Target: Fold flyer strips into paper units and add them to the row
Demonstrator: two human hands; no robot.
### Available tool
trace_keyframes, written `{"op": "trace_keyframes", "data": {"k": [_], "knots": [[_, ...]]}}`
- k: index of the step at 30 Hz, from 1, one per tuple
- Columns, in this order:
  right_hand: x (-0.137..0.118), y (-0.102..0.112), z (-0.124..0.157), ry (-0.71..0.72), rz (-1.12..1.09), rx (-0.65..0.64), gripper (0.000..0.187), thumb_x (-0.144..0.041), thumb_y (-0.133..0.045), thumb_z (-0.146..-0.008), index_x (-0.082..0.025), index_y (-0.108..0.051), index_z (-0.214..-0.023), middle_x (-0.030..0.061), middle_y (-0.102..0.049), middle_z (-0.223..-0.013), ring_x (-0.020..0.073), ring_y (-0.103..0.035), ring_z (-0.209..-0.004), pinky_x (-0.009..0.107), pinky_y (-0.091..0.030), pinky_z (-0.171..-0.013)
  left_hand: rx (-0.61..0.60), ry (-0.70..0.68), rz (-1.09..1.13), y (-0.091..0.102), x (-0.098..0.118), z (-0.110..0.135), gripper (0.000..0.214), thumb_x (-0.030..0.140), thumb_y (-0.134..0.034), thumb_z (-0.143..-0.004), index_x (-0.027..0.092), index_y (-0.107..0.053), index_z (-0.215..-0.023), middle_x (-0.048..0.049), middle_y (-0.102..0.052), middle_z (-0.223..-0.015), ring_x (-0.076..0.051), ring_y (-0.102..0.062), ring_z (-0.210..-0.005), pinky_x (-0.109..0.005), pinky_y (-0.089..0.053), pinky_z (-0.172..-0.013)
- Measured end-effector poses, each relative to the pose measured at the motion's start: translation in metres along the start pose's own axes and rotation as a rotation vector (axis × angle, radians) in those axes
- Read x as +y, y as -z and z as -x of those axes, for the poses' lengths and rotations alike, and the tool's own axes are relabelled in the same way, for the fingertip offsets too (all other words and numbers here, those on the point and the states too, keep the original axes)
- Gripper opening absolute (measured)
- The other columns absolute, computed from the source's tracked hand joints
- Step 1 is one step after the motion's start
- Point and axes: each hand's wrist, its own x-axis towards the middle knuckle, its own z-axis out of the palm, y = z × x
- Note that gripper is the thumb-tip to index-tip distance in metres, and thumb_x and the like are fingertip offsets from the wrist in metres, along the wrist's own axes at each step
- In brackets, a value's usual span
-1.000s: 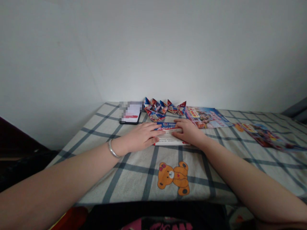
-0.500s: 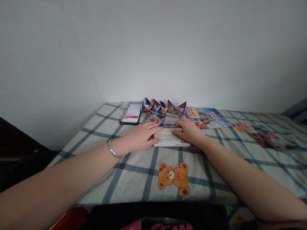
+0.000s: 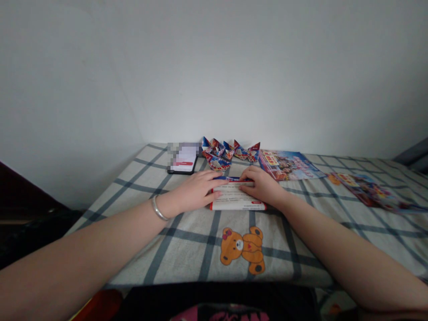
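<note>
A printed paper sheet (image 3: 234, 196), white with red edging and a blue strip on its far side, lies folded over in front of me. My left hand (image 3: 203, 187) grips its left end, with the fingers along the far edge and the thumb on the white face. At the right end my right hand (image 3: 261, 185) holds the same sheet, its fingers bent over the far edge and the thumb on top. The white part bows up a little between the hands. Parts of both ends are hidden under my fingers.
Several folded paper boats (image 3: 230, 151) stand by the wall. Left of them is a phone (image 3: 183, 161) with a lit, partly blurred screen. Colourful printed leaflets (image 3: 294, 165) lie to the right. A checked tablecloth (image 3: 180, 258) with a printed bear covers the table.
The sheet's near edge has come slightly closer to me, and its white face now looks more curved. Both hands stay at its ends with small finger movements.
</note>
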Motion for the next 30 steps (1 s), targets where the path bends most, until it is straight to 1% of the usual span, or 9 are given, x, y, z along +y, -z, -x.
{"op": "trace_keyframes", "data": {"k": [3, 7, 9, 14, 20, 22, 25, 28, 30], "knots": [[-0.003, 0.000, 0.001, -0.025, -0.010, 0.014, 0.009, -0.024, -0.067, -0.083, -0.020, -0.067, -0.091, 0.0054, -0.064, -0.098, 0.0180, -0.061, -0.093, 0.032, -0.048, -0.087, 0.025, -0.034, 0.010, 0.000, -0.002, -0.001, 0.038, 0.033, -0.051, -0.095, 0.028, -0.058, -0.132, -0.0066, -0.052, -0.142, -0.024, -0.048, -0.129, -0.042, -0.037, -0.109], [-0.008, 0.001, 0.001, -0.073, 0.017, -0.001, 0.011, -0.024, -0.066, -0.082, -0.021, -0.066, -0.093, 0.0040, -0.066, -0.096, 0.0185, -0.061, -0.090, 0.032, -0.048, -0.082, 0.057, -0.039, 0.042, 0.000, -0.003, -0.001, 0.032, 0.029, -0.053, -0.093, 0.023, -0.064, -0.123, -0.0076, -0.058, -0.133, -0.023, -0.053, -0.122, -0.040, -0.041, -0.106], [-0.011, 0.002, 0.001, -0.092, 0.006, -0.016, 0.011, -0.023, -0.065, -0.082, -0.022, -0.065, -0.093, 0.0031, -0.067, -0.095, 0.0183, -0.062, -0.088, 0.031, -0.048, -0.079, 0.061, -0.026, 0.071, 0.001, -0.001, -0.001, 0.034, 0.028, -0.055, -0.092, 0.022, -0.061, -0.125, -0.0079, -0.059, -0.131, -0.023, -0.054, -0.120, -0.038, -0.042, -0.104], [-0.011, 0.002, 0.001, -0.132, -0.116, 0.002, 0.018, -0.018, -0.065, -0.080, -0.022, -0.060, -0.097, 0.0006, -0.069, -0.094, 0.0161, -0.064, -0.086, 0.029, -0.048, -0.078, 0.140, 0.084, 0.148, 0.003, 0.003, 0.000, 0.056, 0.028, -0.059, -0.087, 0.017, -0.043, -0.139, -0.0115, -0.058, -0.130, -0.023, -0.054, -0.120, -0.038, -0.042, -0.104], [-0.008, -0.002, 0.001, -0.158, -0.223, 0.006, 0.020, -0.018, -0.067, -0.079, -0.023, -0.058, -0.096, -0.0003, -0.070, -0.093, 0.0154, -0.066, -0.087, 0.029, -0.050, -0.081, 0.164, 0.126, 0.206, -0.001, -0.002, -0.002, 0.055, 0.025, -0.062, -0.083, 0.018, -0.046, -0.135, -0.0086, -0.063, -0.112, -0.022, -0.059, -0.105, -0.036, -0.047, -0.093], [-0.009, -0.002, 0.001, -0.162, -0.243, 0.007, 0.019, -0.019, -0.067, -0.079, -0.023, -0.058, -0.095, -0.0004, -0.070, -0.093, 0.0152, -0.066, -0.086, 0.029, -0.050, -0.080, 0.170, 0.141, 0.221, -0.001, -0.004, -0.002, 0.051, 0.025, -0.063, -0.084, 0.018, -0.049, -0.132, -0.0078, -0.064, -0.107, -0.022, -0.060, -0.103, -0.036, -0.048, -0.091], [-0.010, -0.002, 0.001, -0.161, -0.237, 0.015, 0.018, -0.019, -0.067, -0.079, -0.022, -0.059, -0.095, -0.0004, -0.070, -0.091, 0.0147, -0.066, -0.084, 0.028, -0.050, -0.078, 0.170, 0.148, 0.238, 0.001, -0.004, -0.003, 0.035, 0.023, -0.060, -0.086, 0.019, -0.056, -0.121, -0.0063, -0.065, -0.103, -0.021, -0.060, -0.099, -0.036, -0.048, -0.087], [-0.010, 0.001, 0.001, -0.178, -0.181, 0.009, 0.018, -0.021, -0.068, -0.078, -0.023, -0.060, -0.095, -0.0001, -0.071, -0.091, 0.0154, -0.065, -0.083, 0.028, -0.049, -0.076, 0.173, 0.145, 0.206, 0.004, -0.002, -0.004, 0.020, 0.022, -0.059, -0.087, 0.019, -0.061, -0.107, -0.0051, -0.066, -0.098, -0.021, -0.060, -0.095, -0.035, -0.049, -0.084], [-0.009, 0.004, 0.002, -0.201, -0.131, -0.007, 0.018, -0.024, -0.069, -0.078, -0.023, -0.061, -0.094, 0.0003, -0.071, -0.090, 0.0161, -0.065, -0.080, 0.028, -0.049, -0.072, 0.178, 0.143, 0.155, 0.006, -0.001, -0.004, 0.015, 0.022, -0.060, -0.087, 0.019, -0.062, -0.102, -0.0052, -0.066, -0.096, -0.021, -0.060, -0.093, -0.036, -0.048, -0.082]]}}
